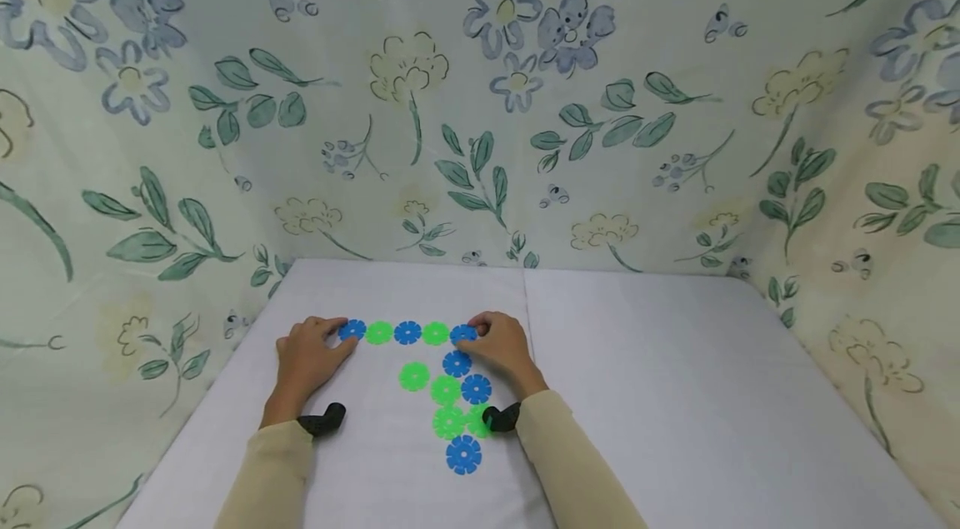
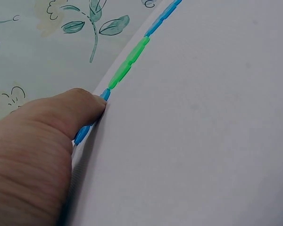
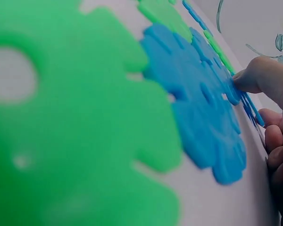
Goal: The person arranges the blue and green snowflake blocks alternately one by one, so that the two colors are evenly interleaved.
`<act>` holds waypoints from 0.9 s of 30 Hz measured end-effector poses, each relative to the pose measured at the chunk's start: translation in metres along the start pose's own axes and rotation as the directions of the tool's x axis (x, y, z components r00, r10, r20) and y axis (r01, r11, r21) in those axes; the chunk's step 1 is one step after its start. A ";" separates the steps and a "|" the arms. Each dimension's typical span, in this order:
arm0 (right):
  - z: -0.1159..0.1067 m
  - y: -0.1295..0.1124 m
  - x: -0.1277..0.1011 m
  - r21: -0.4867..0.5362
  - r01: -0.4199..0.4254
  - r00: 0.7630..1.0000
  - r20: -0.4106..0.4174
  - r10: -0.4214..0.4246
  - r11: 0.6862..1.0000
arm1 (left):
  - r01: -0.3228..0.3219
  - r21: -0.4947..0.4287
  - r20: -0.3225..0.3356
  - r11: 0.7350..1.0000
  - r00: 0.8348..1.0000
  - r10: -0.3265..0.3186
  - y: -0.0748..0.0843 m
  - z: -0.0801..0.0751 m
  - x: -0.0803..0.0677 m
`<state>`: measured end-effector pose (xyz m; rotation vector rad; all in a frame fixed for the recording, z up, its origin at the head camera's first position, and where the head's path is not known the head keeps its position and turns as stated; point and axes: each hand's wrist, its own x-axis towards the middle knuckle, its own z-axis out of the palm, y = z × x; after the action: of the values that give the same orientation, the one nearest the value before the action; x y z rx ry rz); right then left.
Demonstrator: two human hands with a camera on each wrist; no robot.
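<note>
A straight row of slotted plastic snowflake discs, blue and green by turns, runs side to side across the table. My left hand (image 1: 309, 358) pinches the blue disc (image 1: 352, 330) at the row's left end; in the left wrist view the thumb lies over that disc, beside a green disc (image 2: 128, 63). At the other end, my right hand (image 1: 507, 348) pinches another blue disc (image 1: 462, 333) between thumb and fingers. Between them sit a green disc (image 1: 379, 333), a blue disc (image 1: 408, 333) and a second green disc (image 1: 436, 334), edge to edge.
Just nearer than the row, by the right hand and forearm, lie loose blue discs (image 1: 476, 389) and several green discs (image 1: 448, 422). One green disc is partly hidden by the black right wrist camera (image 1: 501, 417). White cloth covers the table (image 1: 637, 396); floral curtains (image 1: 480, 112) surround it.
</note>
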<state>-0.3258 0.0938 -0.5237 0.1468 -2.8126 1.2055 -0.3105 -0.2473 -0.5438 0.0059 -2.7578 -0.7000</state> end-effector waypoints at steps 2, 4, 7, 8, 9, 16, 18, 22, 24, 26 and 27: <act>-0.001 0.000 0.000 -0.005 0.019 1.000 0.020 -0.019 1.000 | 0.002 -0.002 0.000 1.000 1.000 -0.002 0.000 -0.001 -0.001; -0.003 0.001 0.000 -0.002 0.035 0.999 0.032 -0.035 0.999 | -0.001 0.000 0.003 1.000 1.000 0.001 0.000 -0.002 -0.002; -0.005 0.002 0.000 0.011 0.051 0.998 0.042 -0.051 0.999 | -0.005 0.007 0.003 1.000 1.000 0.005 0.000 -0.003 -0.002; -0.005 0.002 0.000 0.014 0.057 0.997 0.045 -0.057 0.998 | -0.005 0.009 0.003 1.000 1.000 0.005 -0.001 -0.003 -0.002; -0.006 0.002 0.000 0.020 0.059 0.997 0.047 -0.060 0.998 | -0.006 0.010 0.001 1.000 1.000 0.006 -0.001 -0.003 -0.001; -0.007 0.004 0.001 0.026 0.093 0.995 0.041 -0.094 0.995 | -0.005 0.012 0.000 1.000 1.000 0.005 -0.004 0.000 0.002; -0.007 0.006 0.002 0.018 0.100 0.994 0.044 -0.101 0.995 | -0.004 0.011 0.003 1.000 1.000 0.004 -0.003 0.000 0.002; -0.008 0.007 0.003 0.008 0.118 0.991 0.057 -0.118 0.993 | 0.000 0.009 0.009 1.000 1.000 0.000 -0.003 -0.001 0.001; -0.008 0.007 0.004 0.005 0.125 0.990 0.065 -0.125 0.992 | 0.001 0.008 0.011 1.000 1.000 -0.001 -0.003 -0.001 0.000; -0.009 0.007 0.003 0.009 0.121 0.990 0.073 -0.121 0.993 | 0.001 0.009 0.013 1.000 1.000 -0.001 -0.002 -0.002 0.000; -0.009 0.007 0.003 0.013 0.117 0.990 0.077 -0.118 0.993 | 0.001 0.009 0.015 1.000 1.000 -0.001 -0.002 -0.002 -0.001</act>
<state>-0.3297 0.1045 -0.5223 0.3621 -2.8184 1.2103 -0.3092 -0.2497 -0.5431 0.0037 -2.7753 -0.6901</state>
